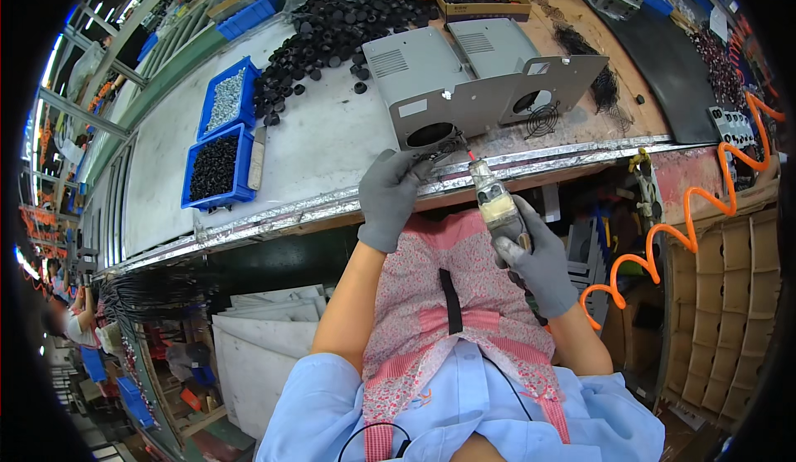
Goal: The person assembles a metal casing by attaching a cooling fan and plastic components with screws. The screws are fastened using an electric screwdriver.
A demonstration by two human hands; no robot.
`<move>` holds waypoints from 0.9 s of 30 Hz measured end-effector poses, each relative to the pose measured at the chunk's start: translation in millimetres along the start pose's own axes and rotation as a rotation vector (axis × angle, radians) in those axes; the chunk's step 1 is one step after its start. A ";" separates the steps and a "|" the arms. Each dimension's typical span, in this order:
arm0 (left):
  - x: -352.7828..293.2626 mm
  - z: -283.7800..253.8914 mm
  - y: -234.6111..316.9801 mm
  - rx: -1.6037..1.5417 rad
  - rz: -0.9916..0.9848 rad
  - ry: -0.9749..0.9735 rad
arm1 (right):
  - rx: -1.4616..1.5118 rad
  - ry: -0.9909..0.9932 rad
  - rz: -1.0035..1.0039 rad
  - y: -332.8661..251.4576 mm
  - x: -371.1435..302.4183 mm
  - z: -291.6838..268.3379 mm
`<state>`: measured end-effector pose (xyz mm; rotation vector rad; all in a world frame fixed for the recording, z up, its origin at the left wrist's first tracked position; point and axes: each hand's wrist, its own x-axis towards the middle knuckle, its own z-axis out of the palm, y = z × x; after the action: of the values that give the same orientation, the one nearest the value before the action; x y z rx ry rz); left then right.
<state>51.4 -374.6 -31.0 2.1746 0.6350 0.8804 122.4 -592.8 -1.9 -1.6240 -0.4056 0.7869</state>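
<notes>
Left hand (390,196): your fingertips at a dark part (437,149); whether gripped, cannot tell
Right hand (539,256): your grasp around a power driver (498,209)

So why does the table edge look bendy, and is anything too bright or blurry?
Head view: the fisheye lens curves the workbench's metal edge, which shines in patches; head view, left rim: a light glares white, and the distant co-worker looks smeary; head view, middle: the power screwdriver in the right hand looks fairly sharp.
</notes>
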 end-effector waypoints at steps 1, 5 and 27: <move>0.3 0.5 0.7 -0.040 -0.031 -0.044 | -0.017 0.018 -0.021 2.4 3.0 -0.1; 0.1 0.9 -8.9 -0.411 -0.077 0.081 | -0.069 0.036 -0.049 4.8 10.5 -1.5; 76.9 8.4 -4.9 -0.666 -0.305 -0.554 | -0.289 -0.060 -0.136 -13.1 14.6 -29.3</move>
<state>106.7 -325.2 -8.5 1.5493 0.3141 0.2397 155.1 -601.7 8.1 -1.8207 -0.6919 0.6986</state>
